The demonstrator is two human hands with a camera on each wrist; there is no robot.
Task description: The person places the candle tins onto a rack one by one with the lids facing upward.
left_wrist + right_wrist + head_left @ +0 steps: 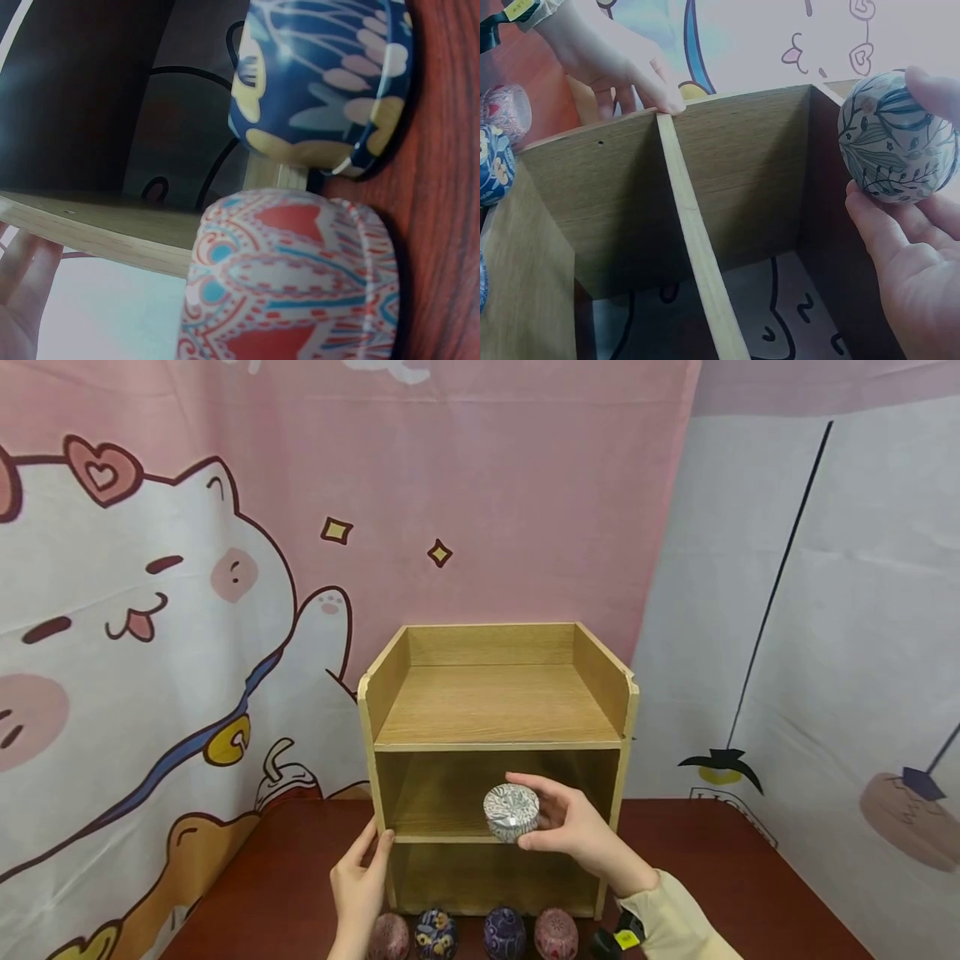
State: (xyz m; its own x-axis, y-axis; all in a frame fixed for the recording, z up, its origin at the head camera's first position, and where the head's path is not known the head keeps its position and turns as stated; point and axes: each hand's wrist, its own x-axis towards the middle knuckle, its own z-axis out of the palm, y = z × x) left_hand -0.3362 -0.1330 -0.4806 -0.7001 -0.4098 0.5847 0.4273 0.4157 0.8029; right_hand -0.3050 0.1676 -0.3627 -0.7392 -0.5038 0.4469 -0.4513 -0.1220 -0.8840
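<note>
In the head view, my right hand [573, 831] holds a small round lidded tin [512, 812] in front of the shelf's middle opening. The tin has a white and grey-green leaf pattern; the right wrist view shows thumb and fingers around the tin [896, 139]. My left hand [358, 881] rests against the left side of the wooden shelf [498, 706]. Its thumb lies on the front edge near the middle board, its other fingers along the outer side. That same left hand [619, 64] shows beyond the panel in the right wrist view.
Before the shelf, a row of round patterned tins stands on the red-brown table [720, 860]: a pink tin [388, 937], a navy floral tin [437, 933], a purple-blue tin [505, 932] and a red-pink tin [557, 933]. A cartoon-printed cloth [510, 502] hangs behind.
</note>
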